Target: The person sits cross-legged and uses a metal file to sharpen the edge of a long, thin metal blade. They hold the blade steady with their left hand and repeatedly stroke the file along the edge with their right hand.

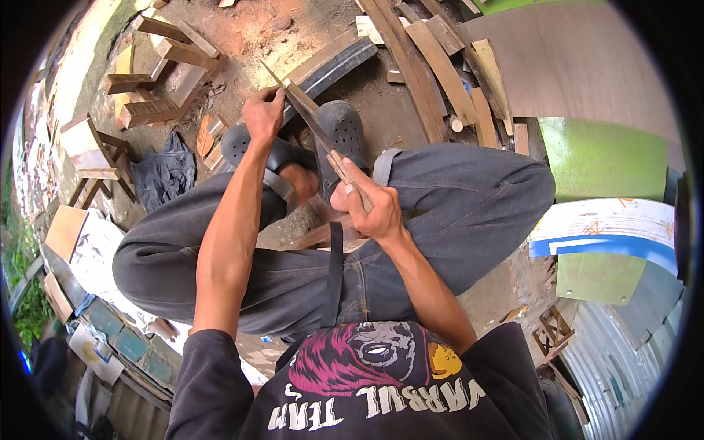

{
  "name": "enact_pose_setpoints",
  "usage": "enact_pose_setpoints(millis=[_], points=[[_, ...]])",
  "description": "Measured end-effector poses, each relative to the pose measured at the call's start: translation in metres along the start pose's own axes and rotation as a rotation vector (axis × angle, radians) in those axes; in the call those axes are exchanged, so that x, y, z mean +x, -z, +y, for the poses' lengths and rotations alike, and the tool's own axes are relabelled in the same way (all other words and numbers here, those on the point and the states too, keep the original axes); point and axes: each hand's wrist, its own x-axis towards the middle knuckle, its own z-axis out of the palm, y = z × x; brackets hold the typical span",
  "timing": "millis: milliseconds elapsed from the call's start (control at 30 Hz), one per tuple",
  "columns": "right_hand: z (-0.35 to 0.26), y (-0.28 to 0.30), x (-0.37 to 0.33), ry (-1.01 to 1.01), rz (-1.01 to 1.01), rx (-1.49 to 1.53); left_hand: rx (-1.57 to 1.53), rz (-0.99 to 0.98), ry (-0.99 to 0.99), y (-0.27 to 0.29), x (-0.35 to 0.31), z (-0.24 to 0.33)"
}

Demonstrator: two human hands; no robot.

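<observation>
My right hand (375, 207) is closed around the wooden handle (340, 166) of a handsaw, between my knees. The long dark saw blade (314, 119) runs from it forward and left, past the fingers of my left hand (264, 115). That hand is closed in a pinch by the blade; what its fingertips hold is hidden. Just beyond them, a strip of wood (317, 60) lies along a black-sided beam (341, 67) on the ground. My feet, in dark clogs (342, 126), are on either side of the blade's line.
Small wooden frames (172, 51) stand at the far left, with a low wooden stool (95, 154) nearer. A black plastic bag (165, 172) lies by my left knee. Planks (411, 70) are piled at the far right, beside a brown sheet (579, 66) and green panels (601, 158).
</observation>
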Motion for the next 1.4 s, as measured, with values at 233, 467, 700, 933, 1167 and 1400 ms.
enact_pose_setpoints(millis=[233, 467, 700, 933, 1167, 1400], points=[[0.003, -0.007, 0.005, 0.185, 0.06, -0.096, 0.015, 0.001, -0.02, 0.002, 0.0, 0.0], [0.001, -0.024, 0.036, 0.123, 0.089, -0.031, 0.0, -0.007, 0.01, -0.001, 0.001, 0.0], [-0.006, -0.013, 0.013, 0.198, 0.114, -0.104, 0.013, -0.021, -0.002, 0.003, 0.001, -0.003], [-0.052, -0.009, 0.025, -0.056, -0.031, -0.193, 0.017, -0.031, -0.008, 0.005, 0.001, -0.007], [-0.055, 0.0, 0.024, -0.064, 0.034, -0.067, 0.013, -0.033, -0.008, 0.003, 0.006, -0.001], [-0.057, -0.003, 0.02, -0.105, -0.013, -0.111, 0.062, -0.008, -0.055, 0.004, 0.001, 0.003]])
